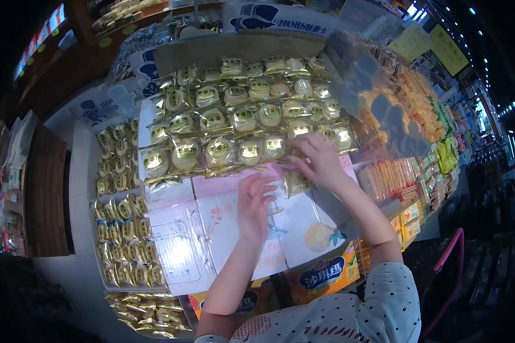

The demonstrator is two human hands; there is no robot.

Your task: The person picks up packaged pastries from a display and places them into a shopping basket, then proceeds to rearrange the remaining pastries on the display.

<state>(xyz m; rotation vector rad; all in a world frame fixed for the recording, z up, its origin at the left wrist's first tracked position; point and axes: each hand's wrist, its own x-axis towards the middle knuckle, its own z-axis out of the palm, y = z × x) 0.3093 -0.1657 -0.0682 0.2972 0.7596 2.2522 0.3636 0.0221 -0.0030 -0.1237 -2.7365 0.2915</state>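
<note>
Rows of round pastries in clear and gold wrappers [219, 151] lie on top of a white and pink printed carton [217, 214]. My right hand [321, 163] reaches over the front row near its right end. Its fingers and thumb are bent around a wrapped pastry, mostly hidden beneath them. Just below that hand, another gold-wrapped packet [296, 183] rests on the carton. My left hand [254, 197] is above the carton, in front of the row, with fingers half curled and apart. Nothing shows in it.
A lower tray of gold packets [123, 240] stands to the left. Plastic-wrapped snacks [389, 180] fill the right side, beside a clear panel [377, 108]. Orange boxes [323, 277] are below the carton. A pink bar [449, 251] rises at the lower right.
</note>
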